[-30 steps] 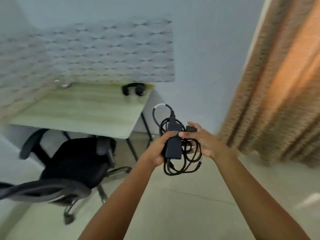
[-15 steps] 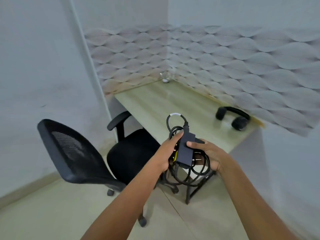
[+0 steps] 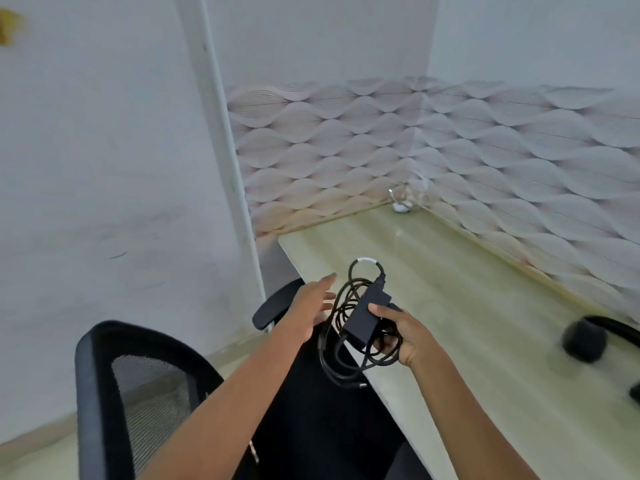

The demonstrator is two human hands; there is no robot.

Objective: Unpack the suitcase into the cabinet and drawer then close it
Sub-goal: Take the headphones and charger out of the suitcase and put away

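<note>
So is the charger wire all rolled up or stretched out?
Rolled up: the charger wire hangs in loose loops from the right hand.

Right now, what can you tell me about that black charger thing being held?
The charger is a flat, dark, matte brick, plastic by its look, tilted with a lead leaving its upper end. Its black cable is coiled in loose loops, with a white band on the top loop and a plug end dangling low. The right hand grips brick and loops together, thumb on top, above the edge of the desk. The open left hand lies beside the coils; contact is unclear.
</note>
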